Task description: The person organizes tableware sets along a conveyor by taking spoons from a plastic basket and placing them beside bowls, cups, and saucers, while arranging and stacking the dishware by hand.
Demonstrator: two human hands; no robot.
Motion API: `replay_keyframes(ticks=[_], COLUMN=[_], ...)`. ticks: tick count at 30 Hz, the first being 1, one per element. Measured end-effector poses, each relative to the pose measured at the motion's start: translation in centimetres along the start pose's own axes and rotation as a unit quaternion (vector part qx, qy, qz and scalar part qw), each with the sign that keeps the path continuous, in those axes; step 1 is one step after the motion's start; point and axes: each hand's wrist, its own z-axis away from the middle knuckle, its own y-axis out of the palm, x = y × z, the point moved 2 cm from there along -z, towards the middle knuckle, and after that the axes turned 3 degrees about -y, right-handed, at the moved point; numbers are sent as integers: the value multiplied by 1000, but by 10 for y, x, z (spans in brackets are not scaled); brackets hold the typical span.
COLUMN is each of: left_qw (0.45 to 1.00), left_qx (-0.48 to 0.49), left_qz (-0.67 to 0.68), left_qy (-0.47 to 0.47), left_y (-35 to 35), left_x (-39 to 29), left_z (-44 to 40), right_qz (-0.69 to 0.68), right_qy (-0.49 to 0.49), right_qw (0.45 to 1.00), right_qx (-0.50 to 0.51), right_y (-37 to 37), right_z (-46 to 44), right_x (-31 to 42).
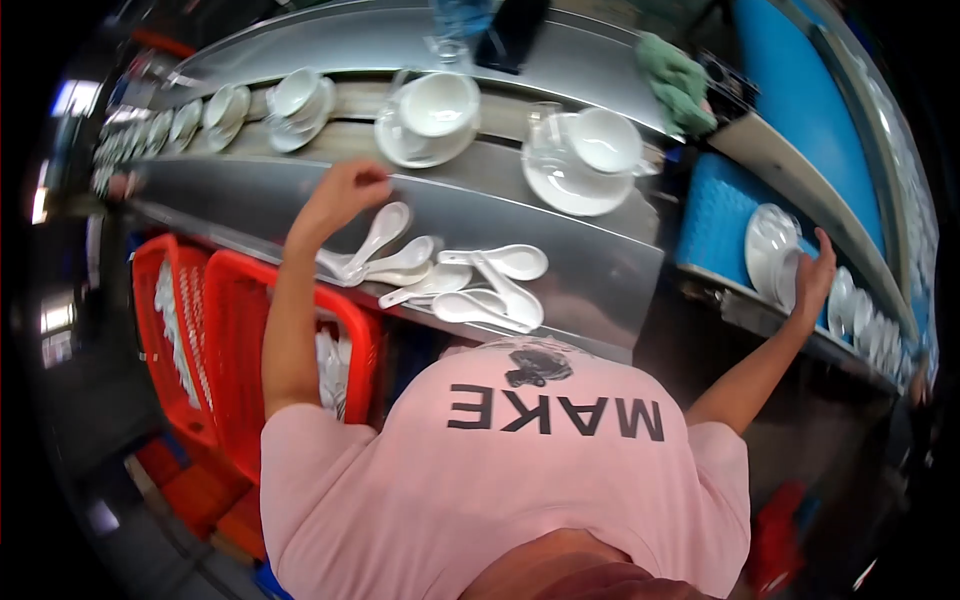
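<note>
My left hand (352, 192) is held over the metal counter (590, 262), between the row of dish sets and a pile of white spoons. Its fingers are curled in, and anything inside them is hidden. Just below it lies a white soup spoon (388, 225), with several more spoons (505, 262) spread along the counter's near side. Over on the right, my right hand (815, 278) has its fingers apart beside a white plate and bowl set (770, 245) on a blue surface. Whether it touches the bowl, I cannot tell.
Stacked sets of plate, bowl and glass (440, 105) line the counter's far side, running off left. Red baskets (235, 340) with white tableware stand below at the left. A green cloth (672, 85) and dark phone-like object (512, 35) lie at the back. More dish sets (845, 300) line the right.
</note>
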Motion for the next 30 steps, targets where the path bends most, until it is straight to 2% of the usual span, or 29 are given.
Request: replay_keyframes(ticks=[2, 3, 5, 7, 11, 14, 15, 18, 24, 27, 30], left_qw=[996, 996, 995, 995, 998, 983, 983, 951, 953, 936, 945], left_qx=[61, 49, 46, 61, -10, -82, -60, -44, -29, 20, 35], left_qz=[-62, -77, -88, -79, 60, 161, 169, 293, 275, 330, 322], left_qy=[-7, 15, 27, -1, 3, -10, -35, -88, -127, -120, -51], left_y=[10, 15, 20, 16, 4, -4, -6, 10, 52, 64, 58], left_x=[4, 4, 3, 3, 39, 9, 10, -6, -26, -32, -36], left_z=[11, 15, 16, 12, -7, -7, -11, -22, -47, -50, -40], right_qz=[-84, -229, -234, -332, -413, -481, -524, -576, -613, -611, -572], right_qy=[72, 198, 37, 146, 190, 222, 224, 213, 145, 121, 101], right_qw=[988, 929, 949, 908, 878, 841, 813, 776, 736, 727, 749], right_qx=[110, 212, 210, 210, 153, 111, 120, 148, 249, 288, 317], right_y=[49, 31, 48, 28, 26, 28, 32, 44, 71, 91, 90], right_z=[3, 11, 17, 25, 36, 43, 43, 38, 24, 19, 13], right_x=[-111, -83, -95, -51, -19, 15, 23, 57, 138, 168, 196])
